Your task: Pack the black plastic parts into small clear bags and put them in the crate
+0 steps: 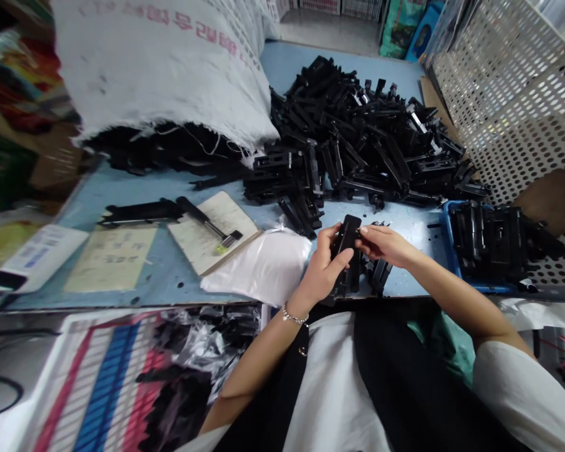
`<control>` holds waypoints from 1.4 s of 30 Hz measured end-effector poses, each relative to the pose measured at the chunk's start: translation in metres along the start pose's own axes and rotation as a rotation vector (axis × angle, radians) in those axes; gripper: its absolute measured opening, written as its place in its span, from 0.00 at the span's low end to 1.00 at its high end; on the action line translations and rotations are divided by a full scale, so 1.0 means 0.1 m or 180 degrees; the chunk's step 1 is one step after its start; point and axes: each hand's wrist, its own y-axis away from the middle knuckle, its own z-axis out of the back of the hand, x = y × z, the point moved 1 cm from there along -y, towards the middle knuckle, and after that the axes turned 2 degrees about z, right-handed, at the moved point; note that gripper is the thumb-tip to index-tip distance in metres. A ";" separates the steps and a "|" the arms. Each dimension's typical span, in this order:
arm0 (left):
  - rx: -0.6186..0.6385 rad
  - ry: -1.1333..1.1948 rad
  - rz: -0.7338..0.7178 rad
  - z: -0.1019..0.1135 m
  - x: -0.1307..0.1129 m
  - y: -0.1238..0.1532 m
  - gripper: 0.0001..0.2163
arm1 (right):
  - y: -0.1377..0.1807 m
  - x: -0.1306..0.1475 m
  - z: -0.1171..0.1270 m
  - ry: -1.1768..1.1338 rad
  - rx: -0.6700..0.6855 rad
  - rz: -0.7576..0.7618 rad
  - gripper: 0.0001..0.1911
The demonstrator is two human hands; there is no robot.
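Observation:
My left hand (324, 263) is wrapped around a long black plastic part (346, 233), held upright at the table's near edge. My right hand (385, 243) pinches the same part near its top from the right side. More black parts (376, 271) lie just under and beside my hands. A big heap of the same black plastic parts (358, 138) covers the blue table (179, 276) behind my hands.
A white woven sack (169, 69) spilling black parts lies at the back left. A blue tray (489, 245) of stacked parts sits to the right, beside a white perforated panel (513, 94). A white plastic bag (263, 267), a notebook with a black tool (211, 229) and papers lie left. A striped bag (136, 376) holds wrapped parts below.

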 end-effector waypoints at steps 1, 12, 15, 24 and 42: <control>0.0041 0.0211 0.0128 0.01 0.00 0.00 0.26 | 0.00 0.00 0.03 0.0215 -0.0054 0.0041 0.26; -0.0020 0.0304 0.0089 -0.02 -0.08 0.00 0.25 | -0.05 0.00 -0.05 -0.0833 -0.0269 -0.0385 0.28; -0.0152 0.0596 0.0176 0.02 -0.04 -0.07 0.27 | -0.02 0.04 -0.10 -0.1263 0.0138 -0.0722 0.29; -0.0588 0.1250 0.0487 0.06 0.01 -0.11 0.24 | 0.37 0.14 -0.57 0.1972 0.0425 0.0996 0.21; -0.0320 -0.2013 -0.0049 -0.08 0.87 0.10 0.37 | 0.51 -0.93 -0.14 0.1927 -0.0722 0.0035 0.16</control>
